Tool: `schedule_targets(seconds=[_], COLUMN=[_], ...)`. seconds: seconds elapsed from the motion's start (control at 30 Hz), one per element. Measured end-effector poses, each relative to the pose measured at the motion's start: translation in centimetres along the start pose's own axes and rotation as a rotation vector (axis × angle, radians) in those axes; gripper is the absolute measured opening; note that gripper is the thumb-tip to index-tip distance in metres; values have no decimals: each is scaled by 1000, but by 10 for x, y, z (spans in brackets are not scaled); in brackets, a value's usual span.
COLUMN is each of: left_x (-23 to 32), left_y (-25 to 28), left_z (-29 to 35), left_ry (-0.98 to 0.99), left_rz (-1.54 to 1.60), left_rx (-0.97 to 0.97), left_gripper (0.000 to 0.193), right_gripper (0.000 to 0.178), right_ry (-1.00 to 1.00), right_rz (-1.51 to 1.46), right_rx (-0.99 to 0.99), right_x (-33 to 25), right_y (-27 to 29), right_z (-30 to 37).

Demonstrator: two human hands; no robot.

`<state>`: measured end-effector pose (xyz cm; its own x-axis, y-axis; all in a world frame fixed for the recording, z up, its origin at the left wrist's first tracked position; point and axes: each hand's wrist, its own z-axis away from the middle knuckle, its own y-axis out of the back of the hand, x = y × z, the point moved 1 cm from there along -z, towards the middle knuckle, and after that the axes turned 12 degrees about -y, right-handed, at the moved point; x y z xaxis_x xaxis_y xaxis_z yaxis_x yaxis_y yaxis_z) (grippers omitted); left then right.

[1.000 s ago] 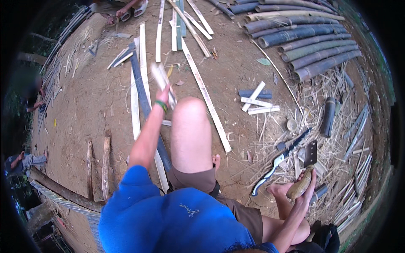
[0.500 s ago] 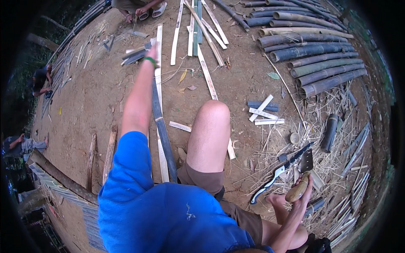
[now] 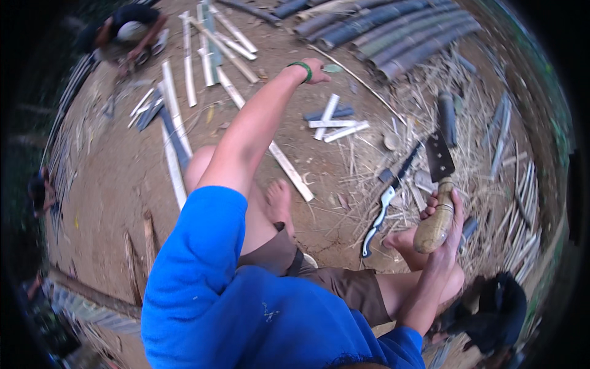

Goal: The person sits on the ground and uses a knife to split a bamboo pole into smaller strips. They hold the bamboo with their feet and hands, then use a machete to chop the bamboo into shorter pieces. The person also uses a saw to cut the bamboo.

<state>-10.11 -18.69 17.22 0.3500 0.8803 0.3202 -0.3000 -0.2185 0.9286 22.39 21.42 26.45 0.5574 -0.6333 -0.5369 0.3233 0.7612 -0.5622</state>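
My left hand [image 3: 317, 71], with a green band at the wrist, reaches far forward over the dirt. Its fingers point right and look stretched out, slightly blurred, with nothing seen in them. A green leaf [image 3: 332, 68] lies beside its fingertips, and short split bamboo pieces [image 3: 332, 123] are crossed on the ground just nearer. My right hand [image 3: 452, 215] is closed round the thick wooden handle of a chopping knife [image 3: 441, 161], whose broad dark blade points away from me. Left of the knife, a pruning saw [image 3: 386, 198] with a white and black handle rests on the ground.
Bamboo poles [image 3: 393, 43] are stacked at the far right. Long split strips [image 3: 230, 86] lie ahead and left. Shavings surround a short dark bamboo length [image 3: 447, 117]. One person [image 3: 132, 34] crouches at the far left; another [image 3: 501, 313] bends at the lower right.
My left arm has swung right, from the dark bamboo pieces to above the short crossed pieces. The view has turned right. The knife stays in my right hand and shows more upright.
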Motion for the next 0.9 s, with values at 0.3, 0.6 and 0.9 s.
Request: schedule_targets(seconds=[0.3, 0.6, 0.9], left_x=[37, 56, 12], left_y=[-239, -345, -305], left_z=[-38, -28, 15], left_ry=[119, 180, 210], left_rz=[63, -213, 300], left_rx=[-119, 191, 257], left_gripper=[78, 61, 36], right_gripper=[46, 50, 46], right_ry=[-12, 64, 109], right_rz=[-130, -250, -174], right_rx=[148, 324, 221], right_x=[-3, -21, -24], right_y=[-1, -12, -26], right_z=[23, 19, 5])
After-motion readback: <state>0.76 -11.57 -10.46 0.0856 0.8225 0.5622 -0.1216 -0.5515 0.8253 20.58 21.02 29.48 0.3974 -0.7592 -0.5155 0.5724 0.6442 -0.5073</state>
